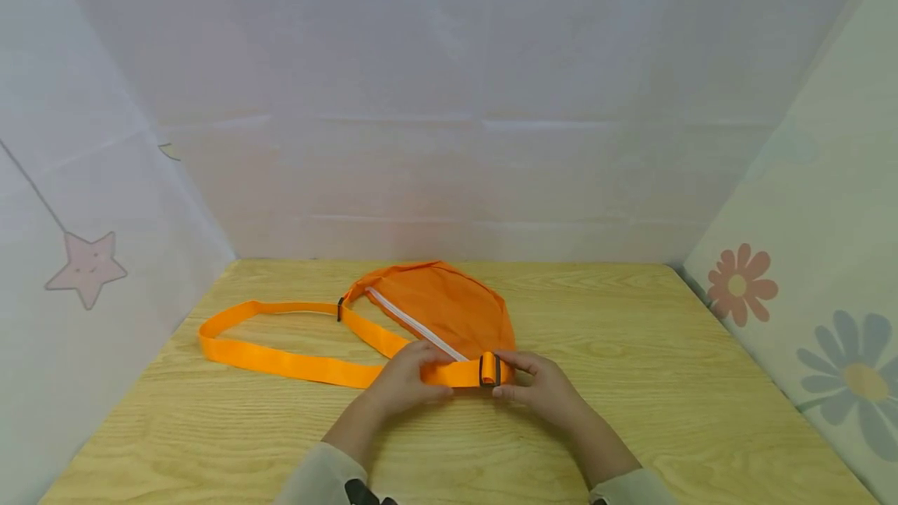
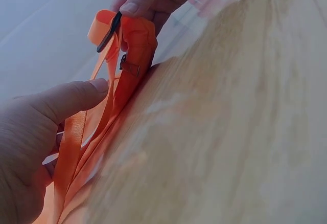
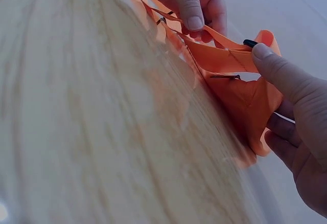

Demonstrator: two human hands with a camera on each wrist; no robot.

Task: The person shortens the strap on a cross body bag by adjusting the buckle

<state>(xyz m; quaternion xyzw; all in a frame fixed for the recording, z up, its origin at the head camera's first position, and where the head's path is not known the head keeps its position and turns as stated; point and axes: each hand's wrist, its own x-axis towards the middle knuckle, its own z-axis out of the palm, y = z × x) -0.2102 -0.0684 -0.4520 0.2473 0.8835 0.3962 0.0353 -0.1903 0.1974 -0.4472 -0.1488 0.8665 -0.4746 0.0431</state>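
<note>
An orange half-round bag (image 1: 449,298) with a white zipper (image 1: 410,319) lies on the wooden table in the head view. Its bright orange strap (image 1: 288,361) loops out to the left. My left hand (image 1: 401,382) holds the strap near the bag's front edge, thumb on the near side. At the strap's right end, my right hand (image 1: 550,392) pinches a black slide buckle (image 1: 498,371), where the webbing bulges in a small loop. The right wrist view shows the right thumb pressed on the buckle (image 3: 250,43). Some left fingers are hidden behind the strap in the left wrist view.
A second black slider (image 1: 340,309) sits on the strap at the bag's left. The wooden table (image 1: 631,333) extends to both sides. Pale cloth walls (image 1: 449,100) stand behind and at the sides, printed with a star (image 1: 86,267) and flowers (image 1: 742,285).
</note>
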